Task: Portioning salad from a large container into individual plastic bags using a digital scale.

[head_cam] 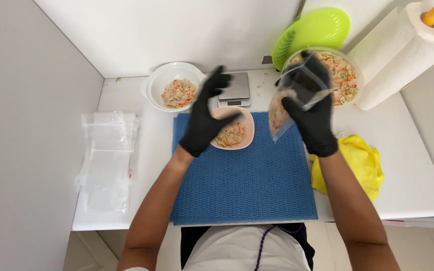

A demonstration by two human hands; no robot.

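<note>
Both my hands wear black gloves. My right hand (313, 108) holds up a clear plastic bag (288, 103) partly filled with pasta salad, above the right edge of the blue mat (244, 180). My left hand (206, 114) is open with its fingers spread, hovering over the left rim of a small pink bowl (237, 131) that contains pasta salad. The hand touches nothing that I can see.
A white bowl (163, 83) with pasta salad and a small kitchen scale (235, 89) stand behind the mat. A larger bowl of pasta salad (346, 75), a green lid (312, 32) and a paper towel roll (403, 52) are at the back right. A yellow cloth (360, 165) lies right, empty clear bags (107, 155) left.
</note>
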